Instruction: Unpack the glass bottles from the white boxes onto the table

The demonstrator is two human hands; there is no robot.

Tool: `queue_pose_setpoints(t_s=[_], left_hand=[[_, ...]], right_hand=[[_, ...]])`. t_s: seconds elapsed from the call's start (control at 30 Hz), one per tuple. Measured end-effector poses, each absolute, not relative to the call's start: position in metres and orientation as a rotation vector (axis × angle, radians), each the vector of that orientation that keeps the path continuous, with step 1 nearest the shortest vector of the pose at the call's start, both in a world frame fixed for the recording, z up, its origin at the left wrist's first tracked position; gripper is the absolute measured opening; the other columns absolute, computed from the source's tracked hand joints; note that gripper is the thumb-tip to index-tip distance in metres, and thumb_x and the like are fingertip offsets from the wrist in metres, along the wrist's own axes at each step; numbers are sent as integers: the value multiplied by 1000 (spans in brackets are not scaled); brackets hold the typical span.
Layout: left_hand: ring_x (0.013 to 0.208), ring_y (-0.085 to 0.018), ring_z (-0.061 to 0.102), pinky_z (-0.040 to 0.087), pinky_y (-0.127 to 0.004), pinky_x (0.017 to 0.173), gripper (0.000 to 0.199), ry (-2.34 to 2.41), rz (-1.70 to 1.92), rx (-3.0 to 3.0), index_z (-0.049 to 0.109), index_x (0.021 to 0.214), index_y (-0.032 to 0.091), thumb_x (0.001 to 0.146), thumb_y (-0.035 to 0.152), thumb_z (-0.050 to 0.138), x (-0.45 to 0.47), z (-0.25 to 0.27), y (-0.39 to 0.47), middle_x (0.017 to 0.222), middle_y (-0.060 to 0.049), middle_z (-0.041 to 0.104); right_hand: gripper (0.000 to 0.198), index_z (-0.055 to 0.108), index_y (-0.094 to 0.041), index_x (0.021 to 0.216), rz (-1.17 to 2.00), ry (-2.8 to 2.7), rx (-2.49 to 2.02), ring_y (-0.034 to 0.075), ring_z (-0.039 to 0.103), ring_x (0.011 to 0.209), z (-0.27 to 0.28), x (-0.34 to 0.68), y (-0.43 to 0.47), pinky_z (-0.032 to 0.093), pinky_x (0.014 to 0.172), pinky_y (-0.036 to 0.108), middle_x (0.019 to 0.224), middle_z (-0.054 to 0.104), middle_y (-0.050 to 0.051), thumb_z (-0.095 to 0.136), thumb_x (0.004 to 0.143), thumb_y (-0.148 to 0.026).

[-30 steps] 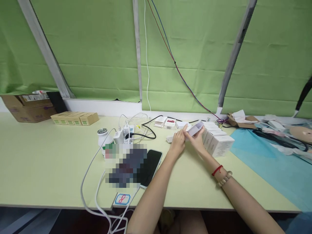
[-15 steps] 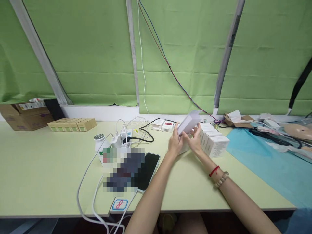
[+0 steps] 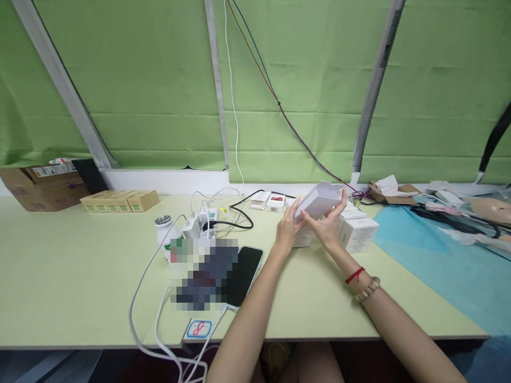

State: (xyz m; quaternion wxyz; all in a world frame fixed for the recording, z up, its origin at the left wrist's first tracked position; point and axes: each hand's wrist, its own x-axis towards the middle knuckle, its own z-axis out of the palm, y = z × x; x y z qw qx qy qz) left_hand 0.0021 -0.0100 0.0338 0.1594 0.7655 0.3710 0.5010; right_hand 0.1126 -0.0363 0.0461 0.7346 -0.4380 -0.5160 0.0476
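Note:
A pale white cardboard box [image 3: 319,200] is held tilted above the table, with a flap at its upper end. My left hand [image 3: 288,226] grips its lower left end. My right hand [image 3: 329,226] holds it from the right, thumb on the near side and fingers up by the flap end. Behind and below my hands stand several white printed boxes [image 3: 359,234], partly hidden by the right hand. Another white box [image 3: 302,238] shows between my wrists.
Left of my arms lie a phone [image 3: 244,276], white cables, a power strip [image 3: 199,223] and a white jar [image 3: 163,229]. Several tan boxes [image 3: 120,201] and a carton [image 3: 43,189] stand at the far left. A blue sheet [image 3: 431,260] with clutter covers the right side.
The held box has turned flatter, its flap end swinging to the right. My right hand's fingers have moved up and right along it, while the left hand keeps its grip.

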Motion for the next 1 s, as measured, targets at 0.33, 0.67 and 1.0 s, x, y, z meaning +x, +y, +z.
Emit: queue_pose_setpoints(t_s=[0.33,0.67,1.0], left_hand=[[113,-25,58,51,-35,84,72,1084,1356,2270,25,145,26,82,33,59,5,34,-15,139,-11,47],[125,-23,49,47,-39,95,51,1066,1478,2118,28,143,26,95,41,30,4,25,-13,144,-8,42],[126,-19,47,42,-34,100,45,1113,1790,1835,38,137,23,95,37,26,3,29,-13,141,-8,46]], right_hand=[[102,20,-23,139,-69,-1136,-1043,24,44,124,47,113,-37,39,103,40,143,32,15,76,56,-44],[100,16,-21,143,105,-1190,-1084,26,48,121,39,112,-31,43,97,43,133,44,16,72,63,-47],[91,5,-27,147,128,-1463,-1040,22,63,94,25,118,-21,54,77,39,138,39,17,60,78,-52]])
